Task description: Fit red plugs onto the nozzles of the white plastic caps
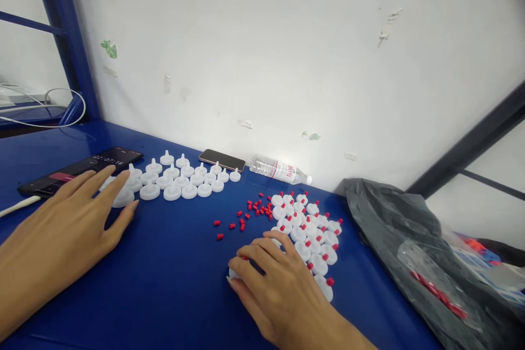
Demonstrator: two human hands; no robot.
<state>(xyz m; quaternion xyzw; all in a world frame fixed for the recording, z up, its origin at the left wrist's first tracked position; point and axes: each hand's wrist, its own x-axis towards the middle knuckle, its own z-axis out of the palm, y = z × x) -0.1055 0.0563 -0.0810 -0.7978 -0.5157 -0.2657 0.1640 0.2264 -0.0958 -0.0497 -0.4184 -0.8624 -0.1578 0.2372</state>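
Note:
My left hand (77,216) reaches over the left end of a group of white nozzle caps (172,192), with its fingers apart. Its fingertips are close to the nearest white caps, and whether they touch one is partly hidden. My right hand (283,284) is curled with thumb and fingers round a white nozzle cap (233,273), and a bit of red shows between the fingers. Beside that hand stands a cluster of white caps with red tips (303,250). Several small loose red tip covers (241,226) lie between the two groups.
A phone showing a timer (110,159) lies at the left with a white cable (20,206). Along the wall are a second phone (221,160) and a plastic bottle (281,170). A dark plastic bag (377,208) and a clear bag of red pieces (441,292) lie at the right.

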